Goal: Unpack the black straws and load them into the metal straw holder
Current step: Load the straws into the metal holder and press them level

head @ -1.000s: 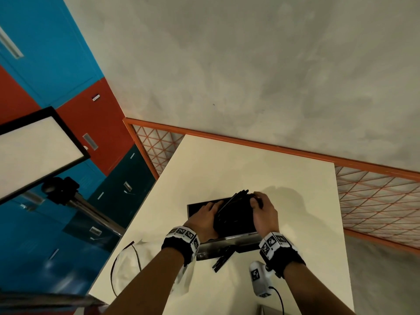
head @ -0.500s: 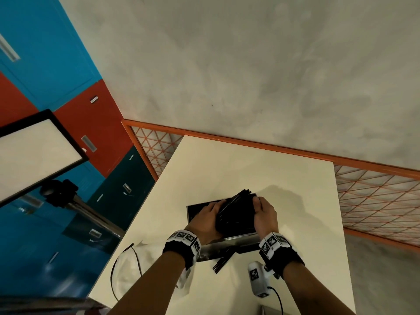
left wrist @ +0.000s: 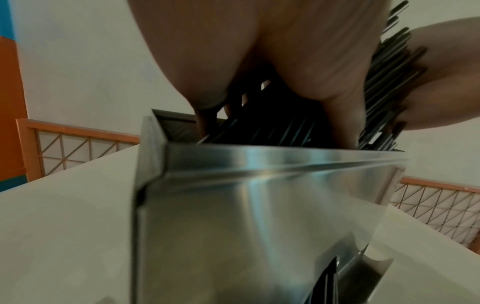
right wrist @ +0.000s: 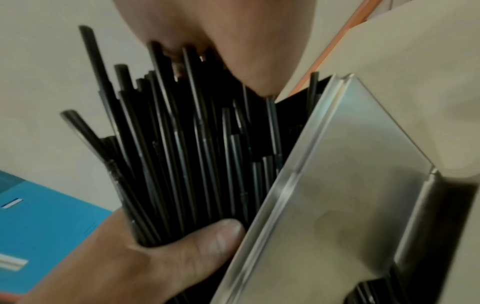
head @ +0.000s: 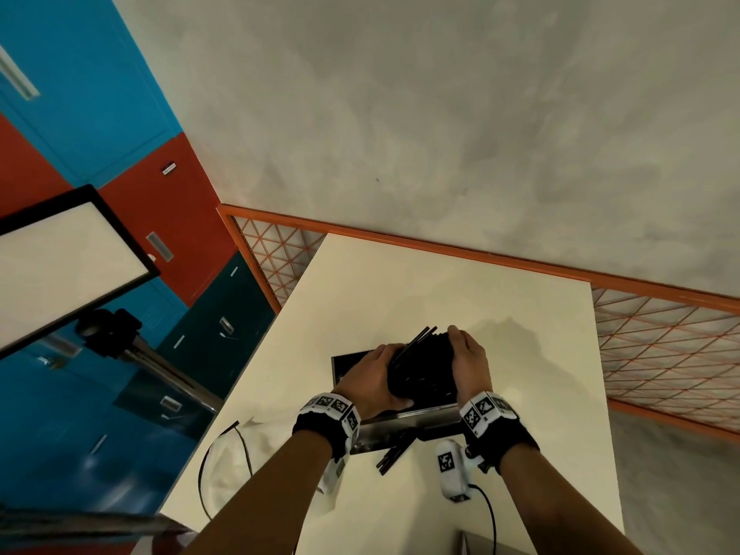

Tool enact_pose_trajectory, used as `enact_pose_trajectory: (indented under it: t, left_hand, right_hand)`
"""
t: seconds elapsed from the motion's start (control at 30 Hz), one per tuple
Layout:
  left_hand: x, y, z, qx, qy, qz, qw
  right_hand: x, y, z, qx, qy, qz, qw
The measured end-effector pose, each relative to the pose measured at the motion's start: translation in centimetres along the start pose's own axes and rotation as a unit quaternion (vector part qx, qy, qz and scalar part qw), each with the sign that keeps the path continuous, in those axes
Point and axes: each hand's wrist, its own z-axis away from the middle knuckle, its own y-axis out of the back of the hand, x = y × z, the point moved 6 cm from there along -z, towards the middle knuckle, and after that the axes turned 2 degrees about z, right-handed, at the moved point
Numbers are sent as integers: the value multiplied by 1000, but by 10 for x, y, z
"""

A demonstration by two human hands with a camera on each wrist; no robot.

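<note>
Over the open metal straw holder (head: 400,428) on the cream table (head: 440,290), both hands grip one thick bundle of black straws (head: 424,372). My left hand (head: 380,370) clasps its left side; in the right wrist view that hand's thumb (right wrist: 205,240) wraps round the straws (right wrist: 182,144). My right hand (head: 466,360) cups the right side, fingers curled over the far ends. The bundle's lower ends sit inside the holder (left wrist: 259,205), while upper ends fan out unevenly. A few straws (head: 394,452) poke out of the holder's front slot onto the table.
A crumpled white plastic bag (head: 236,458) lies at the table's near left corner. An orange mesh fence (head: 660,342) runs behind and right of the table. A light panel on a tripod (head: 60,258) stands at the left. A metal edge (head: 476,546) shows at the bottom.
Both hands keep hold of the bundle. My right hand has slid toward the bundle's far end, and the straw tips now stick out further at the top left.
</note>
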Motion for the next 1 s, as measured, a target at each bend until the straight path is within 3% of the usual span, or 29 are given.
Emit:
enact_pose_trajectory:
  t: [0.23,0.57,0.73,1.0]
  left_hand:
    - [-1,-6,0,-33,29,2,999]
    - [11,5,-2,-37,19,5,999]
    - [23,6,-5,-44,10,-61,997]
    - [8,-6,-6,-39,38,-77,996]
  right_hand:
    - [22,0,4,-39,-130,-75,988]
    - [10,-1,6,-54,-69,-101,991]
    - [15,18,-1,32,-41,-91,994]
    - [2,21,12,44,62,-48,996]
